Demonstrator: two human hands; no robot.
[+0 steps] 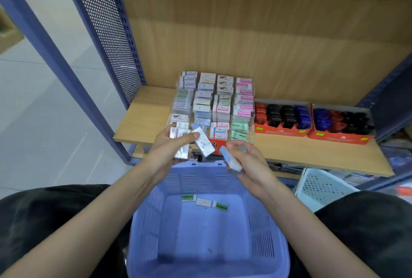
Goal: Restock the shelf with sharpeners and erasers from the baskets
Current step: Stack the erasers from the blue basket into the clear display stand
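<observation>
Left grip (171,146) with erasers (204,145) near basket (151,210)

Wooden shelf (145,119) — eraser display (176,101); two sharpener trays (281,131).

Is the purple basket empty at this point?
No, three small eraser packs lie on the floor of the purple basket.
</observation>
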